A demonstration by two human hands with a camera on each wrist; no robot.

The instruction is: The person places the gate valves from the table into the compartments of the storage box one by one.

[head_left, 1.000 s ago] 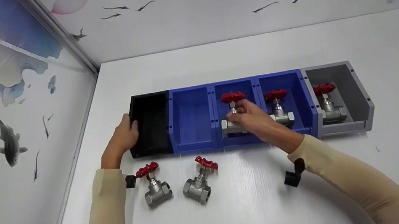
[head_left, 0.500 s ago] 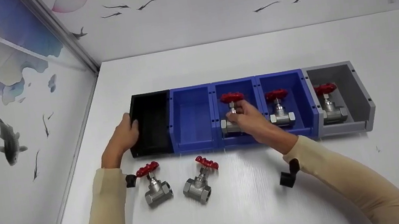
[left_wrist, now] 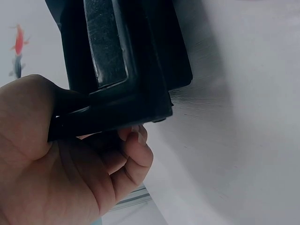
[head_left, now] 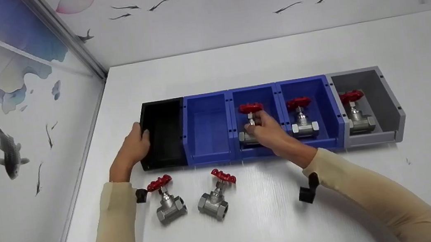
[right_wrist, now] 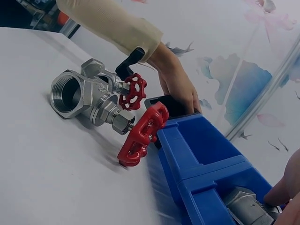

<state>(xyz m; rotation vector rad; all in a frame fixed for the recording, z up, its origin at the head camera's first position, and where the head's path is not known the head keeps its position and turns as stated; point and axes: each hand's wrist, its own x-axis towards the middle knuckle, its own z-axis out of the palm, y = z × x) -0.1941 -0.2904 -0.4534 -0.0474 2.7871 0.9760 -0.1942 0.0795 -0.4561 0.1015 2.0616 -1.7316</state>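
Note:
My left hand (head_left: pixel 132 146) grips the left wall of the black bin (head_left: pixel 168 164), thumb over the rim and fingers curled on the outside, as the left wrist view shows. The right hand (head_left: pixel 273 134) pinches the neck of a gate valve (head_left: pixel 250 108) standing in the middle blue bin (head_left: pixel 253 92), just below its red handwheel. Part of that valve's steel body is covered by the hand. On the table before the bins lie two more valves, a left one (head_left: pixel 170 208) and a right one (head_left: pixel 213 204), both with red handwheels.
The bins stand joined in a row. A second blue bin (head_left: pixel 208 128) beside the black one holds nothing. Valves sit in the right blue bin (head_left: pixel 304 128) and the grey bin (head_left: pixel 391 114). White panels (head_left: pixel 202 22) with painted fish border the table at the back and left.
The valve in my right hand has come down slightly in the middle blue bin, and the right forearm has shifted a little left. My left hand stays on the black bin.

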